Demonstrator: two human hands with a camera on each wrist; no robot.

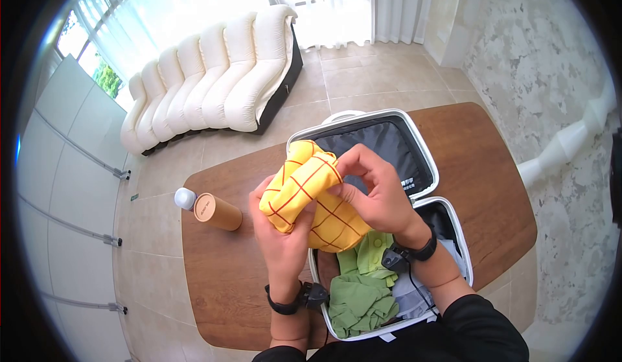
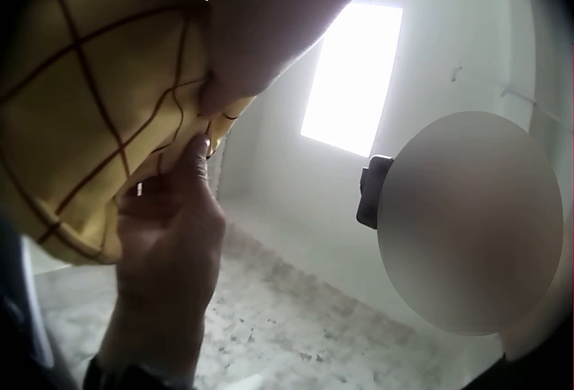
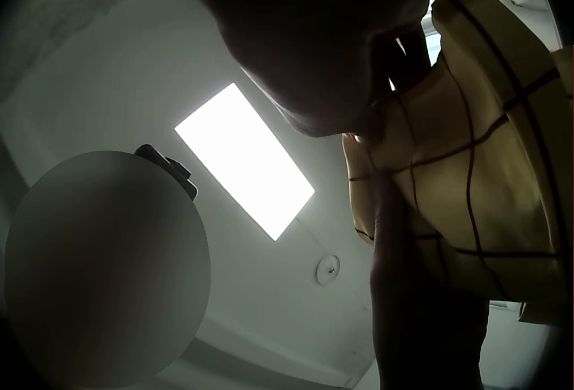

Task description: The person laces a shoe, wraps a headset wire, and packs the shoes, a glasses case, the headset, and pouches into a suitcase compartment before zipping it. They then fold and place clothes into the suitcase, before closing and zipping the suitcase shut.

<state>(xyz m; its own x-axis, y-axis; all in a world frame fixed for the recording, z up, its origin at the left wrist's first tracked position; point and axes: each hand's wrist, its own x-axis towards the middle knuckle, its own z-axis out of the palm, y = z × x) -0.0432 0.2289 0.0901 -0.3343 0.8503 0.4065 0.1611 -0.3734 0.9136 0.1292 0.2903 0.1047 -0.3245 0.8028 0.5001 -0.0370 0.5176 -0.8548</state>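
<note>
A yellow cloth with dark red grid lines (image 1: 301, 184) is held up in both hands above the suitcase, partly folded over. The left hand (image 1: 282, 239) grips its left and lower side, thumb in front. At the cloth's upper right edge, the right hand (image 1: 379, 193) pinches the fabric between thumb and fingers. In the left wrist view the cloth (image 2: 99, 112) bulges beside the right hand (image 2: 170, 238). The right wrist view shows the cloth (image 3: 475, 157) in dim light, with the left hand (image 3: 421, 300) below it.
An open suitcase (image 1: 435, 161) lies on the wooden table (image 1: 227, 303), with green clothes (image 1: 363, 303) and pale grey clothes (image 1: 411, 297) inside. A brown cylinder (image 1: 220, 213) and a white-capped container (image 1: 185, 198) are at the table's left. A white sofa (image 1: 214, 77) stands beyond.
</note>
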